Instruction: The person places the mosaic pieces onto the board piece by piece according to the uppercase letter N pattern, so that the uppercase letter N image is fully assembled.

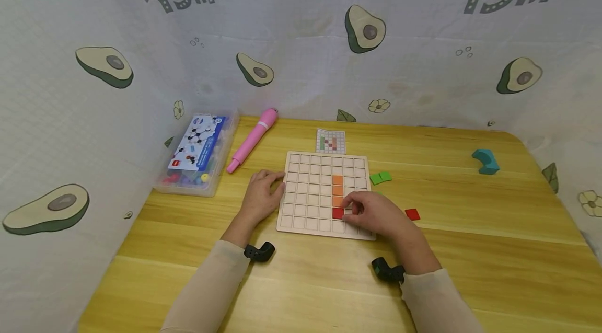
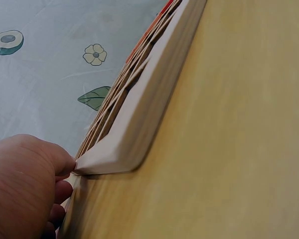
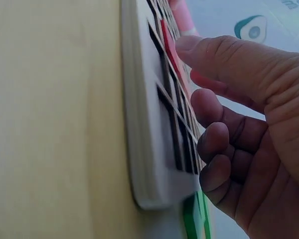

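A wooden grid board (image 1: 301,222) lies on the table, with orange square tiles (image 1: 337,190) in a column of its cells. Just below them in that column is a red square tile (image 1: 337,213). My right hand (image 1: 376,213) reaches over the board's right side and pinches this red tile at its right edge between thumb and index finger. The right wrist view shows the thumb tip against the red tile (image 3: 170,50), other fingers curled below. At the board's left edge, my left hand (image 1: 258,197) rests its fingertips against the rim.
Green tiles (image 1: 380,178) and another red tile (image 1: 412,214) lie right of the board. A pattern card (image 1: 331,141) sits behind it. Farther left are a pink stick (image 1: 252,142) and a clear plastic case (image 1: 213,171). A teal arch block (image 1: 486,161) lies far right.
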Demonstrator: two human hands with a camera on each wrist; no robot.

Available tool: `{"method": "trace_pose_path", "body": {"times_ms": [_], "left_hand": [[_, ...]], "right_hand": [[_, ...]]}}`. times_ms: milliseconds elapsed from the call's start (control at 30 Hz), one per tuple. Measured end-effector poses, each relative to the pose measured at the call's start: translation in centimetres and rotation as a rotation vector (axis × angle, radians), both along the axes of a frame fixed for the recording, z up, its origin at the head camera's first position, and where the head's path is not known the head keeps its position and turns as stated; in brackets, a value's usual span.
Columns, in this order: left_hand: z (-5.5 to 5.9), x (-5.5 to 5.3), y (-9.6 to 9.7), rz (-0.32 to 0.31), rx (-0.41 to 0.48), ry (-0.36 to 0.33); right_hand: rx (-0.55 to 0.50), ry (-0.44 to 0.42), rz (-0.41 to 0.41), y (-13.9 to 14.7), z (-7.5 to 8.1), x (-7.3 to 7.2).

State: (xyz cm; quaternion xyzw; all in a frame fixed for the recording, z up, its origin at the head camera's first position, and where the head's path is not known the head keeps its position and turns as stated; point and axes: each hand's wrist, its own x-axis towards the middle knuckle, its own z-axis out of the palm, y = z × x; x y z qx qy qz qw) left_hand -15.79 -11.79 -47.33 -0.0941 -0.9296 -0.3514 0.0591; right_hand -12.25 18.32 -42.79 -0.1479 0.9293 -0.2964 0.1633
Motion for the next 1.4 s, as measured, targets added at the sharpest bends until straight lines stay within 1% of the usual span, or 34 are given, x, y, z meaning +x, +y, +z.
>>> {"method": "trace_pose_path", "body": {"times_ms": [233,333,467,567,733,933,1167,1400], "left_hand": [[0.0,-0.1,0.1,-0.003,-0.001,-0.016],[0.0,-0.1,0.0,0.003,-0.003,-0.014],[0.0,-0.2,-0.1,0.003,-0.004,-0.011],[0.0,-0.2,-0.1,0.002,-0.005,-0.007],[0.1,-0.2,-0.1,0.002,-0.002,-0.007],[0.0,-0.2,-0.1,0.000,0.000,-0.006],[-0.1,-0.3,0.0,0.004,-0.012,-0.002],[0.1,-0.3,0.0,0.007,-0.010,-0.005]], "right_hand": [[-0.040,-0.004,-0.038,2.4,0.4,0.3],[-0.018,-0.013,-0.073,3.9,0.3,0.5],[0.024,-0.004,-0.100,6.2,0.2,0.7],[0.044,0.011,-0.112,7.9,0.2,0.9],[0.063,0.001,-0.131,9.9,0.3,1.2],[0.092,-0.012,-0.135,11.6,0.2,1.4],[0.093,-0.027,-0.151,13.3,0.2,1.8],[0.099,-0.045,-0.160,14.1,0.4,1.9]]}}
